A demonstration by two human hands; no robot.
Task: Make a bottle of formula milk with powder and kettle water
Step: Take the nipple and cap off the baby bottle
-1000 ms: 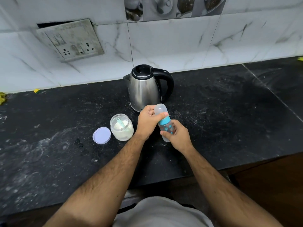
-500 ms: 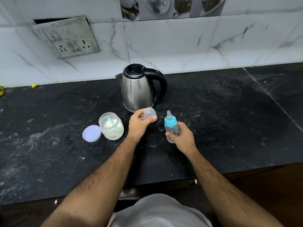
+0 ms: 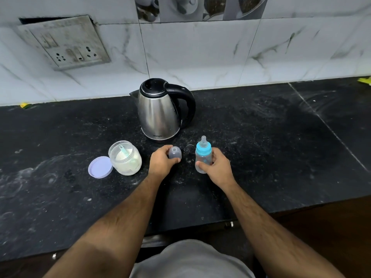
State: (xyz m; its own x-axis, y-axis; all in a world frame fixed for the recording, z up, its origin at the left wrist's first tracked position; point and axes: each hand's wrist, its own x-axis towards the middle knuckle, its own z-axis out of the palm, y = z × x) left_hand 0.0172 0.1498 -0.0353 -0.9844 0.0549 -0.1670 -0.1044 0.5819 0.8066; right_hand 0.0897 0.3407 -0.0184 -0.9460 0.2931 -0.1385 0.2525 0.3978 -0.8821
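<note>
A small clear baby bottle (image 3: 203,161) with a blue collar and teat stands upright on the black counter (image 3: 281,141), gripped by my right hand (image 3: 217,167). Its clear dome cap (image 3: 175,152) is off and rests dome-up at the counter, held by my left hand (image 3: 161,163). A steel kettle (image 3: 159,113) with a black lid and handle stands just behind both hands. To the left, an open plastic jar of white powder (image 3: 125,158) holds a pale green scoop (image 3: 124,152). The jar's lilac lid (image 3: 100,167) lies flat beside it.
A marble-tiled wall with a switch and socket plate (image 3: 64,43) rises behind the counter. The counter's front edge runs just in front of my body. Small yellow scraps (image 3: 364,80) lie at the far right and far left by the wall.
My left hand pulled the clear cap off the bottle, carried it left and lowered it to the counter. My right hand set the bottle upright.
</note>
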